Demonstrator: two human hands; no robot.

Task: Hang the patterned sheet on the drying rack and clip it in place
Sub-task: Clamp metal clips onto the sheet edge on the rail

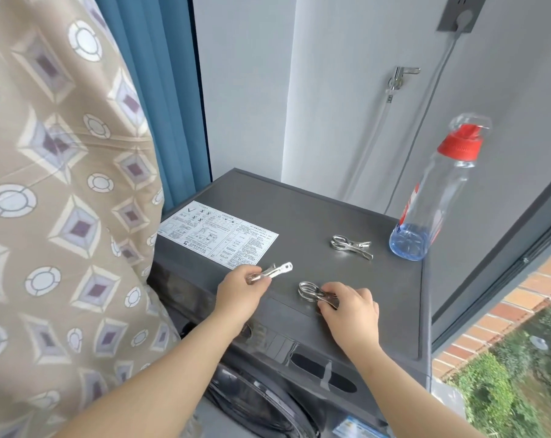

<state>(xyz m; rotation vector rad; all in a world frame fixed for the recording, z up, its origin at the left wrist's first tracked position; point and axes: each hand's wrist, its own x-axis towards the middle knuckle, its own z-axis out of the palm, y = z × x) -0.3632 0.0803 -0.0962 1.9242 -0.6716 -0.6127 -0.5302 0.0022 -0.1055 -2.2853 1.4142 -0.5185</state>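
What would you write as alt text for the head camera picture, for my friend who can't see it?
A person's left hand holds a metal clip and the right hand pinches another clip over the top of a grey washing machine. More clips lie beside a red-capped bottle, and the patterned sheet hangs at the left.

Your loose clip (351, 246) at one o'clock shone as polished metal; the washer top (299, 213) looked matt, the sheet (62, 184) at nine o'clock soft cloth, the bottle (426, 210) glossy clear plastic.
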